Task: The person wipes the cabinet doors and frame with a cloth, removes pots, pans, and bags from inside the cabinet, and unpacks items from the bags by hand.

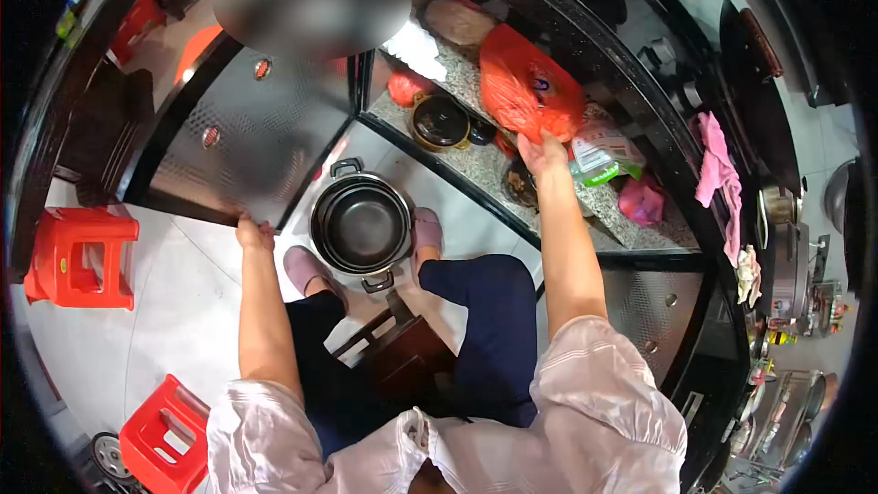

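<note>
My right hand reaches into the open cabinet, its fingers closed on the gathered end of a red plastic bag. What the bag holds is hidden. Beside that hand lies a white and green packet, with a pink bag further along the shelf. My left hand grips the bottom corner of the open cabinet door. Between my feet on the floor stands a dark cooking pot with two side handles; other pots or a liner appear nested in it.
A lidded pot sits on the lower cabinet level. Two red plastic stools, one upper and one lower, stand at my left. A pink cloth hangs from the counter edge. A small dark wooden stool is under me.
</note>
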Tool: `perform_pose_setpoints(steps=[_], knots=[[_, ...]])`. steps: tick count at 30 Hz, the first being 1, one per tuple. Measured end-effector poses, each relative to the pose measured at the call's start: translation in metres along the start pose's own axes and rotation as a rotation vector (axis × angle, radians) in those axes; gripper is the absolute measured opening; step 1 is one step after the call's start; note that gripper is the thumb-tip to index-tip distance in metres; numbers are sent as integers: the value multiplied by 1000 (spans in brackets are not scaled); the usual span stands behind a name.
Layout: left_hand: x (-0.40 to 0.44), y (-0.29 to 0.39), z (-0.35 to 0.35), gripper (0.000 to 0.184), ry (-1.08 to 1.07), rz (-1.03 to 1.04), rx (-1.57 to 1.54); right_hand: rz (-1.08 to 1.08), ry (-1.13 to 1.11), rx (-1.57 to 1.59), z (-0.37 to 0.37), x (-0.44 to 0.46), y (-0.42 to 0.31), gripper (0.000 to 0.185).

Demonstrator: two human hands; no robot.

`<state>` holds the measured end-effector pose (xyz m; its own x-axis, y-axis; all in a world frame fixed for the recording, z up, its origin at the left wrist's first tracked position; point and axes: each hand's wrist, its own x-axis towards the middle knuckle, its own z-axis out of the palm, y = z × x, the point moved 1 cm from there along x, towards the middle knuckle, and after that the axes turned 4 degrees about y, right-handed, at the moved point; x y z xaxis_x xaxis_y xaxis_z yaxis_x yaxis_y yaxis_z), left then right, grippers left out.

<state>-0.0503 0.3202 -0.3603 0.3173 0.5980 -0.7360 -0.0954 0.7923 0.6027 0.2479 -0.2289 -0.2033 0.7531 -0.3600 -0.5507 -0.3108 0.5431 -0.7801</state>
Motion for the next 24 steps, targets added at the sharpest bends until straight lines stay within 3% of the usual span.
perform_pose_setpoints(steps=[1, 3, 5, 6, 9, 13, 14, 19, 23, 24], knots=[[37, -1, -15, 37, -7, -61, 48, 31, 21, -53, -4, -5, -1, 31], [25, 13, -9, 52, -73, -16, 102, 6, 3, -163, -2, -28, -7, 54], [21, 23, 1, 72, 22, -46, 97, 38, 49, -240, 3, -44, -12, 69], [19, 27, 3, 71, 21, -21, 105, 74, -64, -270, 1, -40, -13, 85], [19, 35, 11, 66, 65, 14, 143, 90, -99, -267, 14, -46, -15, 81], [15, 41, 23, 67, 107, 15, 88, 56, -206, -194, 30, -16, -9, 59], [15, 41, 25, 69, 123, 11, 78, 171, -156, -31, 36, -5, -7, 50], [-13, 33, 47, 69, 174, 75, 56, 37, 40, -188, 41, 12, -3, 41], [-1, 13, 46, 67, 54, -136, 23, 44, 95, -183, 42, 16, -3, 39], [-26, 16, 59, 66, 75, -146, 134, 41, 104, -165, 43, 11, -4, 39]])
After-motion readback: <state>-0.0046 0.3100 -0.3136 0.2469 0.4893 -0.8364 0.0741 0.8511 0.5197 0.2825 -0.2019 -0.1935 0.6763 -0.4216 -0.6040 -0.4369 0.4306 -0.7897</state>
